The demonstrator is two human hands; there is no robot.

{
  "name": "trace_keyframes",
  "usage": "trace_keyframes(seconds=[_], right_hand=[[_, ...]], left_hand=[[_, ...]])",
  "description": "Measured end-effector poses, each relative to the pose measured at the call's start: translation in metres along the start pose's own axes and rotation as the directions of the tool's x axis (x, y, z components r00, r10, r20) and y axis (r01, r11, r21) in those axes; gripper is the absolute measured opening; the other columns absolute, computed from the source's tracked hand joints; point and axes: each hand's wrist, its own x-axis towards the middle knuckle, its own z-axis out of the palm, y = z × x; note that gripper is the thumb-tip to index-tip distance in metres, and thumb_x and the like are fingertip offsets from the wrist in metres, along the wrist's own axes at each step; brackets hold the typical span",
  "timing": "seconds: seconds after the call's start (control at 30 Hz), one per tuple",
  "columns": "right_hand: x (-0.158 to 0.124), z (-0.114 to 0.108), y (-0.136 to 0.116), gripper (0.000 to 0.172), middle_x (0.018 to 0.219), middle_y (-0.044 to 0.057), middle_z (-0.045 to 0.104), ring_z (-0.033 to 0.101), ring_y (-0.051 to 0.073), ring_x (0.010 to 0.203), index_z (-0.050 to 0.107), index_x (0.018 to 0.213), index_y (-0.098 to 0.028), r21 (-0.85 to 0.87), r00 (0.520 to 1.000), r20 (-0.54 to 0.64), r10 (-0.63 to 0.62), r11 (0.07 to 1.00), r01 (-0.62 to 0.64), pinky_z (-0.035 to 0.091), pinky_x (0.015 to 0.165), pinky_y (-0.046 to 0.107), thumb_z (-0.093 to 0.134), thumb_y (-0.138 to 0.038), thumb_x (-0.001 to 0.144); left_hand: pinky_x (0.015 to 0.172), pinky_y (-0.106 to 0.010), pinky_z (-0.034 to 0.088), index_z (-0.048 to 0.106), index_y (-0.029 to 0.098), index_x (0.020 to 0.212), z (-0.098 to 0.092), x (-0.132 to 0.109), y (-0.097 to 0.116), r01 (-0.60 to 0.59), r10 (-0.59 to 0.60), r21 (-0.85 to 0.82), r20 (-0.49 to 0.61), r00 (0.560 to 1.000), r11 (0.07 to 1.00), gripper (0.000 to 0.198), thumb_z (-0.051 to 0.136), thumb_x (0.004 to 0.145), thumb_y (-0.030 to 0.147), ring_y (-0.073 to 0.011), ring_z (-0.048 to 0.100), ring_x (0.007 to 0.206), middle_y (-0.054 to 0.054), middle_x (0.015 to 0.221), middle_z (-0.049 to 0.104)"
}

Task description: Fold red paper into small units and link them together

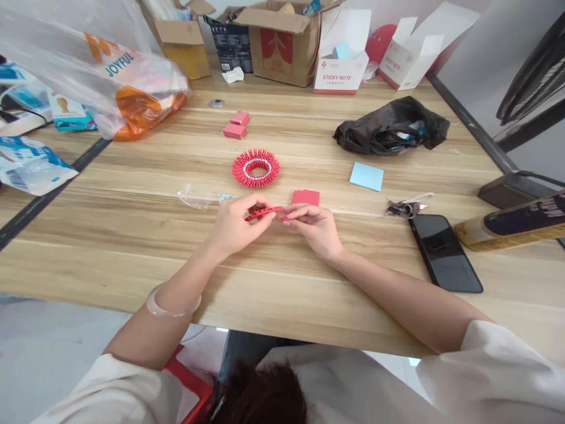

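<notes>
Between its thumb and fingers, my left hand (241,221) pinches a thin row of folded red paper pieces (265,212). My right hand (313,228), fingertips almost touching that row, grips a small folded red paper piece (283,218). Just behind the right fingers lies a flat stack of red paper slips (305,197). Farther back sits a spiky ring of folded red paper (239,166) with a pale blue inner edge. A bit of blue paper (225,198) shows behind my left hand, beside a crumpled clear wrapper (194,197).
Two red paper blocks (235,131) are behind the ring. To the right are a blue note pad (366,176), a black plastic bag (391,129), keys (404,207), a phone (445,253) and a can (514,221). Cardboard boxes (280,56) and sticky-note boxes (339,76) line the back.
</notes>
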Motion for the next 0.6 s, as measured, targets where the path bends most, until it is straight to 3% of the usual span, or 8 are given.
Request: trace_keyframes(seconds=[0.13, 0.3, 0.43, 0.6], right_hand=[[0.0009, -0.0007, -0.0001, 0.012, 0.091, 0.002, 0.068, 0.066, 0.015, 0.087, 0.073, 0.07, -0.022, -0.035, 1.0, -0.026, -0.005, 0.999, 0.004, 0.054, 0.087, 0.034, 0.08, -0.019, 0.061], [0.0002, 0.0001, -0.0009, 0.013, 0.088, 0.002, 0.071, 0.067, 0.016, 0.085, 0.073, 0.071, -0.022, -0.03, 0.998, -0.051, 0.03, 0.999, -0.032, 0.054, 0.085, 0.034, 0.08, -0.021, 0.061], [-0.0007, 0.0011, -0.0017, 0.014, 0.078, 0.001, 0.073, 0.068, 0.016, 0.075, 0.072, 0.075, -0.022, -0.011, 0.994, -0.046, 0.101, 0.995, -0.102, 0.056, 0.074, 0.034, 0.079, -0.024, 0.063], [0.0007, 0.0003, -0.0019, 0.011, 0.089, 0.001, 0.072, 0.067, 0.016, 0.087, 0.074, 0.074, -0.024, -0.071, 0.999, -0.038, -0.012, 0.997, 0.01, 0.053, 0.086, 0.034, 0.078, -0.022, 0.064]], left_hand=[[0.049, -0.019, 0.037, 0.06, 0.015, 0.077, -0.0007, -0.0002, -0.0025, 0.104, -0.101, -0.069, 0.047, 0.994, 0.992, 0.009, 0.066, 0.073, 0.021, -0.0063, 0.045, 0.048, 0.004, 0.058, 0.057], [0.051, -0.02, 0.038, 0.059, 0.015, 0.077, 0.0002, -0.0022, -0.0075, 0.177, -0.154, -0.175, 0.137, 0.978, 0.969, 0.012, 0.065, 0.076, 0.026, -0.008, 0.049, 0.054, 0.002, 0.063, 0.058], [0.051, -0.021, 0.039, 0.059, 0.015, 0.077, 0.0005, -0.0023, -0.0074, 0.162, -0.136, -0.201, 0.137, 0.981, 0.966, 0.013, 0.065, 0.076, 0.026, -0.0085, 0.05, 0.055, 0.002, 0.064, 0.058], [0.051, -0.021, 0.038, 0.059, 0.015, 0.075, 0.0008, -0.0003, -0.0059, 0.126, -0.105, -0.182, 0.122, 0.987, 0.975, 0.012, 0.065, 0.077, 0.026, -0.0077, 0.048, 0.053, 0.003, 0.062, 0.056]])
